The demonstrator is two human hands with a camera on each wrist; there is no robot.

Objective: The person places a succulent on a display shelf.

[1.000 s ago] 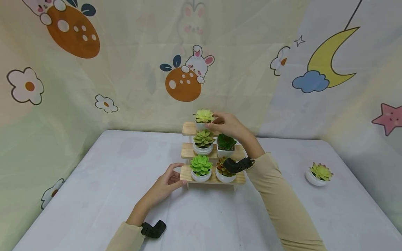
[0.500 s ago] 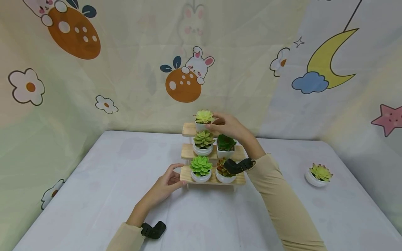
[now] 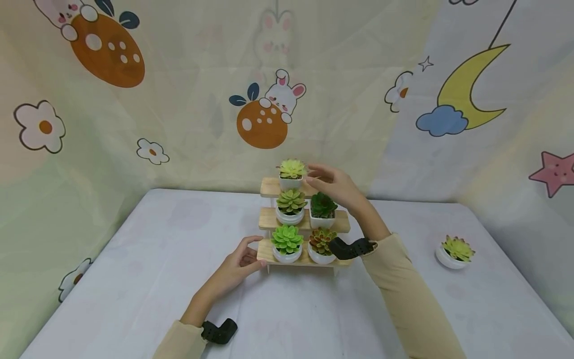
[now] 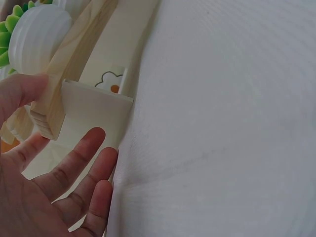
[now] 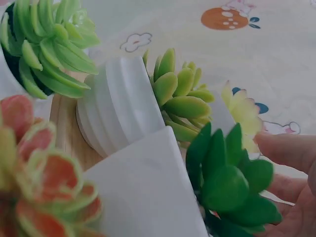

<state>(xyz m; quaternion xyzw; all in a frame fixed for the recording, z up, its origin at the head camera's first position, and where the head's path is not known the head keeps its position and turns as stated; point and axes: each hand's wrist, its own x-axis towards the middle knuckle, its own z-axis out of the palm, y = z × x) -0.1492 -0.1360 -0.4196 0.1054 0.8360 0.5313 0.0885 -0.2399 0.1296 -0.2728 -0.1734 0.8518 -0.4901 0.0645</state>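
A three-tier wooden plant stand (image 3: 267, 218) holds several potted succulents. My left hand (image 3: 234, 267) grips the left end of its lowest board (image 4: 74, 54), thumb on top and index finger beneath, other fingers spread. At the top tier my right hand (image 3: 334, 186) is just right of a pale yellow-green succulent (image 3: 291, 169) in a white pot, its fingers relaxed around nothing. Below are a green succulent (image 3: 291, 201) and a dark green one (image 3: 323, 205) on the middle tier, a bright green one (image 3: 287, 239) and a reddish one (image 3: 322, 241) on the lowest.
A yellow-green succulent in a round white pot (image 3: 450, 259) sits apart on the right side of the white-covered table (image 3: 134, 279). Behind the table hangs a printed cloth backdrop (image 3: 188, 99). Each wrist wears a black camera band (image 3: 352, 248).
My right hand has let go of the top succulent's pot and drawn slightly away to the right. The left hand keeps its grip on the stand. The head view has tilted slightly up.
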